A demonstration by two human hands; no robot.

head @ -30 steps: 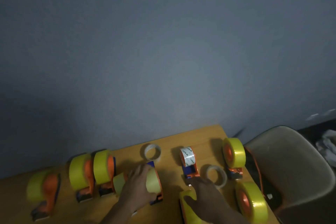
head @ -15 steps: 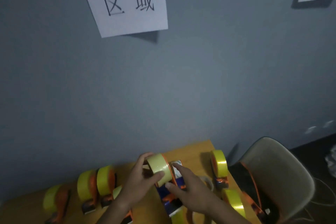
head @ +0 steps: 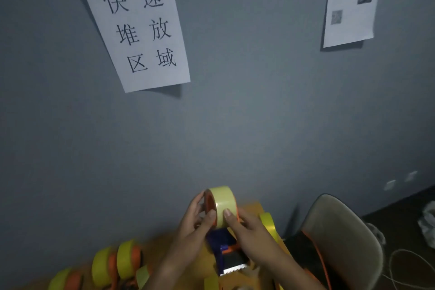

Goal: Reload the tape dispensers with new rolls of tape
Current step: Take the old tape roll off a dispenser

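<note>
While both hands' fingers (head: 213,215) grip dispenser (head: 226,246) | loaded dispensers (head: 127,260) left | chair (head: 341,231) right

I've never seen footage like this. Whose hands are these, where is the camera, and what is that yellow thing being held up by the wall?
There is no machine here: these are a person's two bare hands, filmed by a wide-angle camera worn on their head, looking forward and down. That is why the grey wall and its paper sign fill most of the picture.

The left hand and right hand together hold up a tape dispenser, blue and orange with a toothed blade at the bottom. Their fingers grip the yellow roll sitting on it.

Below, on the wooden table, stand more dispensers with yellow rolls. A chair is at the right.
</note>
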